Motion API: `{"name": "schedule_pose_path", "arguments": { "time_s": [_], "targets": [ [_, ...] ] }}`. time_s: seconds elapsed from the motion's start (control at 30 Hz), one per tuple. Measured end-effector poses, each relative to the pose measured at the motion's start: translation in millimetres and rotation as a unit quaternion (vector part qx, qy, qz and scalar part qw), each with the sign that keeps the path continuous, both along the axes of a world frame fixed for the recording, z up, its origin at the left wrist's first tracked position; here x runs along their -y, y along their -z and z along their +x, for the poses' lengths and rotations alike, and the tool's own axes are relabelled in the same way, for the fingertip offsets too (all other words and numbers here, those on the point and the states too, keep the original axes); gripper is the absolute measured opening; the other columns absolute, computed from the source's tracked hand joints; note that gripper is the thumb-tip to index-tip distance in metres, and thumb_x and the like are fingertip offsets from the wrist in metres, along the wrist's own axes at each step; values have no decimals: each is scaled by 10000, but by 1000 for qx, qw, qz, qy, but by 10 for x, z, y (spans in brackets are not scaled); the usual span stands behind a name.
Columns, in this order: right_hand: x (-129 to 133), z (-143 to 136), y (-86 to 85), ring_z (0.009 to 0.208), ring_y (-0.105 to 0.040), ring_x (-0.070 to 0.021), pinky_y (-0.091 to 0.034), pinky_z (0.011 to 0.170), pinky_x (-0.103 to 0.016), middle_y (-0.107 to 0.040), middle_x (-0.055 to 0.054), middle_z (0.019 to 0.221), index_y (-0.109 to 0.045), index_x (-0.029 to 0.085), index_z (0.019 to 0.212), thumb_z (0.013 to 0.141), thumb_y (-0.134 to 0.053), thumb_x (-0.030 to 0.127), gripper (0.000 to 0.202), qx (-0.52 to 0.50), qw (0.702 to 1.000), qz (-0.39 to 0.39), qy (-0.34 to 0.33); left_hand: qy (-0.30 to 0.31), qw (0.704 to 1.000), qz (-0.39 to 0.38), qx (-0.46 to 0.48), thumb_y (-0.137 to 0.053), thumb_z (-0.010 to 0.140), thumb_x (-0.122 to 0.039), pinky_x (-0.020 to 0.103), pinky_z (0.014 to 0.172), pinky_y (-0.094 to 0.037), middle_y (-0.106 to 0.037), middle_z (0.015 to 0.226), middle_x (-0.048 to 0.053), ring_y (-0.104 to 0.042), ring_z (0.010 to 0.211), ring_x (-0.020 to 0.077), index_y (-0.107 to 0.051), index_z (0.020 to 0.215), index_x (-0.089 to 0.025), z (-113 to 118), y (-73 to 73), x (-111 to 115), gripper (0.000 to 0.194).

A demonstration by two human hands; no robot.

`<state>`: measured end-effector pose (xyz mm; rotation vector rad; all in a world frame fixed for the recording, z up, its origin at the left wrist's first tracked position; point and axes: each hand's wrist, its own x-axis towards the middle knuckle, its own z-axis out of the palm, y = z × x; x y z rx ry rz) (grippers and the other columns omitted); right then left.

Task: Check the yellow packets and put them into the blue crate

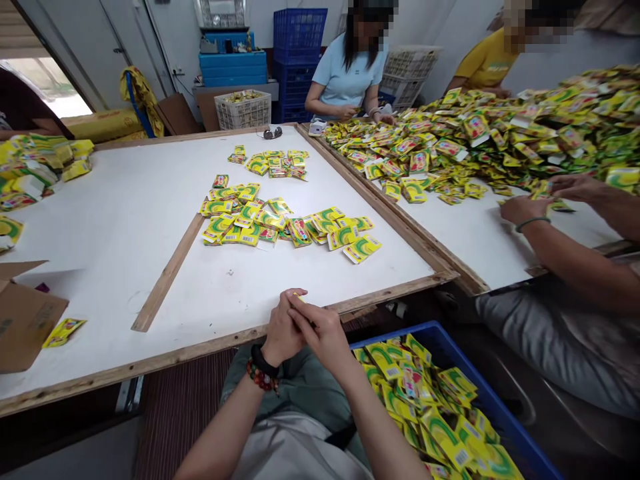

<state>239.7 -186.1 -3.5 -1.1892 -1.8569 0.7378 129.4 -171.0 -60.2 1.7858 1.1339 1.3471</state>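
Note:
My left hand and my right hand meet just over the front edge of the white table. Their fingers are closed around a small yellow packet, mostly hidden, with only a bit showing between the fingertips. Dark and beaded bracelets circle my left wrist. Beyond my hands, yellow-green packets lie in a loose pile on the table. Below my right forearm, a blue crate is filled with similar packets.
A wooden strip lies on the table, left of the pile. A cardboard box stands at the left edge. Across a wooden divider, a large packet heap spreads near other people's hands. Sunglasses rest at the back.

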Motion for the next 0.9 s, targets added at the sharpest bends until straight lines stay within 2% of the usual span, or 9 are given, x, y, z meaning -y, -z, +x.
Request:
{"name": "schedule_pose_path", "arguments": {
  "time_s": [0.1, 0.2, 0.27, 0.37, 0.47, 0.6, 0.7, 0.77, 0.9],
  "targets": [
    [198, 335, -45, 731, -709, -232, -538, 673, -329, -765, -77, 888, -656, 262, 1213, 924, -442, 310, 363, 125, 989, -23, 80, 73, 997, 9, -8, -722, 687, -324, 381, 844, -523, -487, 1301, 132, -552, 1063, 243, -351, 1307, -207, -33, -24, 12, 732],
    [263, 835, -84, 757, -711, -304, -538, 649, -382, -754, -133, 886, -714, 240, 1114, 893, -494, 355, 332, 333, 915, -84, 212, 91, 996, 1, 8, -694, 747, -396, 353, 789, -542, -480, 1290, 126, -533, 1039, 225, -378, 1305, -218, -35, -24, 3, 665],
    [100, 1094, -72, 1001, -661, -363, -532, 747, -420, -691, -190, 1123, -665, 195, 1192, 879, -519, 325, 370, 429, 864, -82, 248, 79, 997, -2, 17, -597, 837, -350, 323, 753, -544, -518, 1218, 115, -538, 1001, 203, -437, 1246, -213, -16, -24, -13, 460],
    [-452, 1242, 16, 1344, -371, -396, -430, 966, -470, -397, -266, 1452, -434, 82, 1404, 878, -525, 252, 560, 472, 842, -47, 256, 64, 998, 6, 2, -532, 871, -262, 298, 721, -543, -553, 1135, 102, -554, 951, 186, -476, 1184, -202, 10, -20, -39, 324],
    [-1063, 1193, 97, 1374, -308, -404, -357, 1019, -521, -322, -291, 1484, -370, 34, 1422, 870, -537, 221, 606, 465, 847, -48, 253, 38, 999, 9, -13, -520, 867, -219, 300, 713, -553, -568, 1113, 100, -573, 931, 184, -485, 1161, -193, -1, 13, -53, 298],
    [-1327, 1037, 23, 1170, -567, -317, -421, 953, -428, -612, -255, 1237, -533, 15, 1284, 884, -364, 54, 436, 446, 863, -27, 238, -46, 998, 33, -1, -535, 871, -223, 347, 787, -571, -566, 1187, 123, -584, 1029, 211, -451, 1231, -187, -10, 62, -46, 372],
    [-1020, 865, -127, 940, -672, -277, -483, 813, -367, -697, -202, 1092, -517, 63, 1327, 917, -315, 98, 458, 420, 878, 6, 229, -112, 990, 86, -23, -634, 827, -293, 486, 1013, -466, -448, 1377, 165, -458, 1273, 284, -308, 1381, -192, 42, 28, -28, 651],
    [-702, 719, -228, 756, -683, -235, -497, 713, -323, -740, -141, 935, -519, 101, 1345, 944, -333, 192, 451, 342, 918, 28, 197, -124, 983, 124, -54, -714, 760, -368, 543, 1091, -367, -355, 1456, 191, -346, 1363, 330, -220, 1430, -182, 86, -25, -21, 853],
    [-233, 457, -342, 539, -604, -160, -488, 558, -268, -720, -49, 718, -595, 107, 1281, 919, -442, 366, 470, 69, 993, -18, 97, -90, 989, 93, -72, -669, 782, -381, 441, 950, -507, -551, 1287, 151, -572, 1155, 281, -306, 1371, -191, 116, -81, -16, 718]
  ]
}}
